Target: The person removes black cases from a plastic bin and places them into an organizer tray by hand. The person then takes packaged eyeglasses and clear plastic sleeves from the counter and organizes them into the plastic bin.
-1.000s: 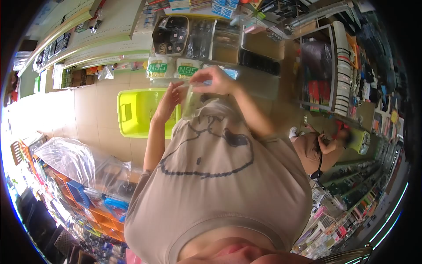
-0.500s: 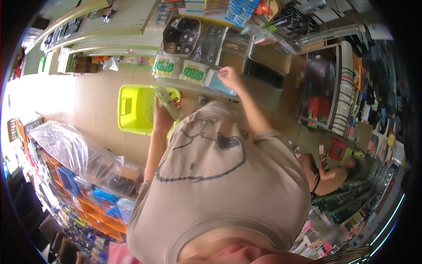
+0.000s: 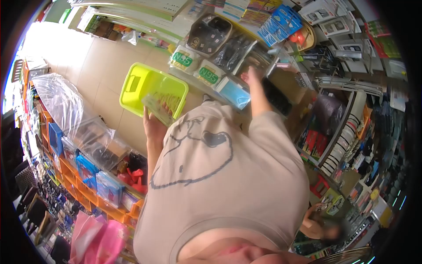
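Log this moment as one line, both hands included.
left hand: holds clear pack | clear pack: overlaps lime basket in view | right hand: near blue packet, grip unclear

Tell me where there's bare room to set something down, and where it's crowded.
Free: beige tiled floor between the lime-green plastic basin and the crumpled clear plastic sheeting; more runs from the basin towards the white shelving. Crowded: around the right hand, where white-and-green N95 packs, a flat pale-blue pack and black bagged goods sit close together.
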The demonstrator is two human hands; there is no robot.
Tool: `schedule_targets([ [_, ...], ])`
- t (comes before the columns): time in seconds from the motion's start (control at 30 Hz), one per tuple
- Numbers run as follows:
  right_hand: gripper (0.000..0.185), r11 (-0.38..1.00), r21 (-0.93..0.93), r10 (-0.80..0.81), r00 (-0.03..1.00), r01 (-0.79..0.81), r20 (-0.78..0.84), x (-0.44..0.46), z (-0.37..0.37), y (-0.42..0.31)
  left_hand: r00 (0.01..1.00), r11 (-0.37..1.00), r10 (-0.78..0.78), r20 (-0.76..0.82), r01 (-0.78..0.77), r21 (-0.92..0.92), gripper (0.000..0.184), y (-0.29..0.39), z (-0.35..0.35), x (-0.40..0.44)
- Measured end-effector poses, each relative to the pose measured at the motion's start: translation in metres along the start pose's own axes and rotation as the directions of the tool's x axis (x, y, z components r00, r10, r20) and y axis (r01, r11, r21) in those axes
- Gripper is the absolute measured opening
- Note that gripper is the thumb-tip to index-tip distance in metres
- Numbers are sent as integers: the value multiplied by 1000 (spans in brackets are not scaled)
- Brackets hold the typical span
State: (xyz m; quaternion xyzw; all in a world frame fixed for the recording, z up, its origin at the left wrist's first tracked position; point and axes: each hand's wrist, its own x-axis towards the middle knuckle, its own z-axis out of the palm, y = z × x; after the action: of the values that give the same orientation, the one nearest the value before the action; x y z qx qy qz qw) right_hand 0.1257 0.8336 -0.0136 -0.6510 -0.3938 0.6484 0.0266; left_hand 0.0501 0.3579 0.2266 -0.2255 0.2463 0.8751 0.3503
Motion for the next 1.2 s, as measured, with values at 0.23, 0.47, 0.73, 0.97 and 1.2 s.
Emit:
schedule_targets([
  [0.23,52,783,579,272,962,-229,12,40,7,-7,998,997,58,-30,-59,-39,59,-14,12,-4],
  [0.47,42,714,645,309,949,-273,59,50,7,-2,994,1000,-16,106,18,-9,58,-16,17,10],
  [0.73,49,716,664,71,969,-215,238,-19,8,6,979,987,-128,161,109,122,64,-13,27,25],
  [0.97,39,864,413,-444,822,287,357,-199,21,19,980,980,-165,115,150,133,64,-13,42,15],
  [1.2,50,680,90,-597,479,727,644,-384,62,41,952,961,-182,246,119,251,67,-23,14,19],
])
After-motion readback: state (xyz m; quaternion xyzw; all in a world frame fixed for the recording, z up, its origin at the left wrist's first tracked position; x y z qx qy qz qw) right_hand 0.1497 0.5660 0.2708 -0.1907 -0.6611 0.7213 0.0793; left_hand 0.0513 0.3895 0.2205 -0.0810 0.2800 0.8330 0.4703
